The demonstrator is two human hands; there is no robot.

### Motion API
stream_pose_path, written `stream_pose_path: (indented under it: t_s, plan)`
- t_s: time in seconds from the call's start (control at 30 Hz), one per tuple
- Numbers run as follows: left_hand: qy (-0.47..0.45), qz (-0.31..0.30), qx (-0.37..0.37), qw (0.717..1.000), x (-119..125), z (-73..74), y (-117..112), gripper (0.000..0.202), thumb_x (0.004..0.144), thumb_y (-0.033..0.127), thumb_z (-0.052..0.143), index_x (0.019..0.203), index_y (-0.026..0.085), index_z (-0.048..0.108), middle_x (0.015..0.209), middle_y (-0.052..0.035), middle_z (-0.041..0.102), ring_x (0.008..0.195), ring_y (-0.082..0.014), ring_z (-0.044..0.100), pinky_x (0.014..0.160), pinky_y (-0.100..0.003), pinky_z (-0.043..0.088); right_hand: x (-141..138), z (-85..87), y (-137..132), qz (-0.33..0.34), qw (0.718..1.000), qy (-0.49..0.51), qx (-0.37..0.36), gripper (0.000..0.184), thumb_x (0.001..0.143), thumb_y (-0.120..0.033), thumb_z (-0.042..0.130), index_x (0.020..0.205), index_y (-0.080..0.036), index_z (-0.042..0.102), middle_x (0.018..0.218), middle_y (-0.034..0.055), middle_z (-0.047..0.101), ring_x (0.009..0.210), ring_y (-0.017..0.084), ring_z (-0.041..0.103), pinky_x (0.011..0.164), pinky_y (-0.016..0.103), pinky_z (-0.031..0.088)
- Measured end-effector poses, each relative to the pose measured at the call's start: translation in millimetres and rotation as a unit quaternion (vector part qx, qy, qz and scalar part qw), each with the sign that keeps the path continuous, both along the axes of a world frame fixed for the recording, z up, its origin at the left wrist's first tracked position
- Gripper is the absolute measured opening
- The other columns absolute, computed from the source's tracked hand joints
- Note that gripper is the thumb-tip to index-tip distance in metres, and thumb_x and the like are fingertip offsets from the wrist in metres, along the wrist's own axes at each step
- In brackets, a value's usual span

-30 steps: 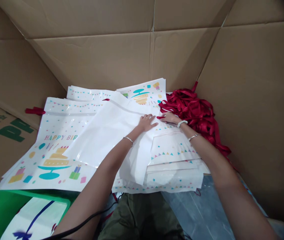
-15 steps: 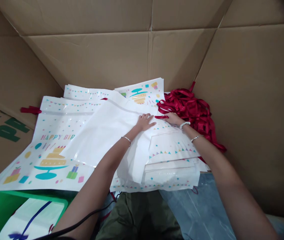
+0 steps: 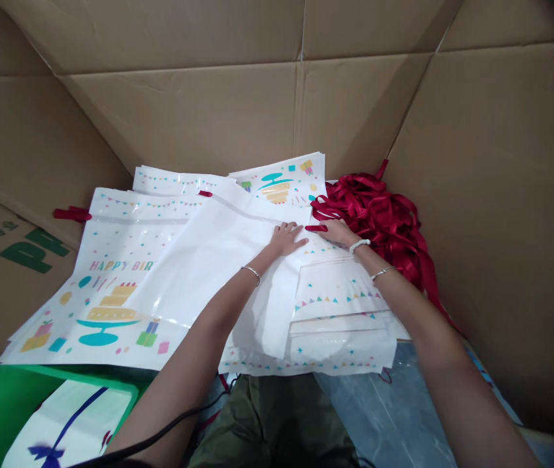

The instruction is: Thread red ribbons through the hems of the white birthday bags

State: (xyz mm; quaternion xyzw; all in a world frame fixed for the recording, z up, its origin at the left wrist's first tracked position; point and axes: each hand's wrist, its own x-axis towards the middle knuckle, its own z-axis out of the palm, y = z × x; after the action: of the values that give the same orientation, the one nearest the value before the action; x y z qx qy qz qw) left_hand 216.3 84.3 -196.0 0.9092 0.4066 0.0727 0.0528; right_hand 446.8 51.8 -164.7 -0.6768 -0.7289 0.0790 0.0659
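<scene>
My left hand [image 3: 287, 239] lies with its fingers spread on the blank white side of a plastic bag [image 3: 218, 260]. Just right of it, my right hand [image 3: 338, 232] pinches a red ribbon [image 3: 315, 228] at the bag's edge. Behind that hand a tangled heap of red ribbon [image 3: 374, 214] is piled up. Printed birthday bags [image 3: 111, 305] with a cake picture lie under and left of the white one. A second red ribbon end [image 3: 205, 194] shows at the white bag's upper edge. More printed bags [image 3: 339, 299] are stacked under my right forearm.
Tall cardboard walls [image 3: 179, 110] enclose the far side and both flanks. A red ribbon loop [image 3: 73, 214] sticks out at the left. Below left stands a green bin [image 3: 18, 383] holding a white bag with a blue bow. A black cable [image 3: 174, 416] crosses my left forearm.
The view has shifted slightly, so everything sits a little farther right. Both hands keep nearly the same places, and the ribbon in my right hand has shifted only slightly.
</scene>
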Motion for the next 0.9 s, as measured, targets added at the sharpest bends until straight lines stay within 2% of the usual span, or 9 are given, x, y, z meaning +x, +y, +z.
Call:
stream_pose_path:
  t_s: [0.13, 0.27, 0.37, 0.53, 0.7, 0.8, 0.9]
  plan:
    - [0.001, -0.002, 0.000, 1.000, 0, -0.2, -1, 0.074, 0.102, 0.069, 0.030, 0.161, 0.027, 0.042, 0.161, -0.0104, 0.042, 0.142, -0.0361, 0.039, 0.118, -0.050, 0.031, 26, 2.9, -23, 0.001, 1.000, -0.028, -0.001, 0.022, 0.098, -0.029, 0.060, 0.108, -0.015, 0.074, 0.123, 0.0137, 0.072, 0.120, 0.030, 0.062, 0.103, 0.038, 0.039]
    - [0.004, -0.003, 0.001, 1.000, 0, -0.9, -1, 0.073, 0.103, 0.069, 0.028, 0.162, 0.028, 0.041, 0.162, -0.0095, 0.042, 0.143, -0.0354, 0.038, 0.118, -0.050, 0.031, 28, 3.4, -27, 0.041, 0.995, -0.094, -0.010, 0.025, 0.102, -0.021, 0.052, 0.114, -0.011, 0.072, 0.126, 0.0174, 0.069, 0.123, 0.032, 0.060, 0.104, 0.040, 0.039]
    - [0.007, -0.007, 0.001, 1.000, 0, -1.8, -1, 0.074, 0.103, 0.069, 0.028, 0.162, 0.026, 0.041, 0.162, -0.0106, 0.042, 0.143, -0.0358, 0.038, 0.118, -0.050, 0.030, 16, 1.2, -19, 0.049, 0.991, -0.126, 0.001, 0.027, 0.103, -0.019, 0.051, 0.118, -0.008, 0.071, 0.126, 0.0205, 0.068, 0.123, 0.033, 0.060, 0.105, 0.041, 0.038]
    - [0.008, -0.009, 0.005, 1.000, -1, -2.7, -3, 0.073, 0.103, 0.069, 0.028, 0.162, 0.027, 0.041, 0.162, -0.0098, 0.042, 0.143, -0.0353, 0.038, 0.118, -0.050, 0.031, -16, -6.5, 5, 0.080, 0.988, -0.126, 0.033, 0.031, 0.102, -0.014, 0.047, 0.123, -0.007, 0.069, 0.127, 0.0215, 0.067, 0.123, 0.032, 0.058, 0.107, 0.040, 0.035]
    - [0.009, 0.006, 0.002, 1.000, -2, -0.1, -6, 0.073, 0.103, 0.068, 0.030, 0.161, 0.026, 0.043, 0.162, -0.0113, 0.042, 0.143, -0.0365, 0.038, 0.118, -0.052, 0.031, -43, -12.6, 23, 0.073, 0.990, -0.109, 0.057, 0.035, 0.094, -0.004, 0.046, 0.120, -0.007, 0.070, 0.122, 0.0220, 0.069, 0.117, 0.031, 0.061, 0.103, 0.038, 0.037]
    - [0.003, 0.010, 0.005, 1.000, -3, 0.8, -6, 0.073, 0.103, 0.068, 0.030, 0.160, 0.026, 0.044, 0.161, -0.0109, 0.043, 0.141, -0.0359, 0.040, 0.118, -0.052, 0.031, -34, -13.2, 19, 0.067, 0.993, -0.076, 0.060, 0.031, 0.099, -0.012, 0.047, 0.120, -0.010, 0.070, 0.124, 0.0203, 0.069, 0.119, 0.030, 0.060, 0.103, 0.039, 0.037]
    - [-0.002, 0.008, 0.005, 1.000, -3, 1.1, -6, 0.074, 0.102, 0.069, 0.031, 0.160, 0.025, 0.044, 0.161, -0.0117, 0.043, 0.141, -0.0360, 0.040, 0.118, -0.051, 0.032, -6, -10.1, 4, 0.030, 0.996, -0.057, 0.054, 0.027, 0.101, -0.021, 0.050, 0.115, -0.013, 0.072, 0.127, 0.0174, 0.069, 0.123, 0.031, 0.059, 0.105, 0.043, 0.036]
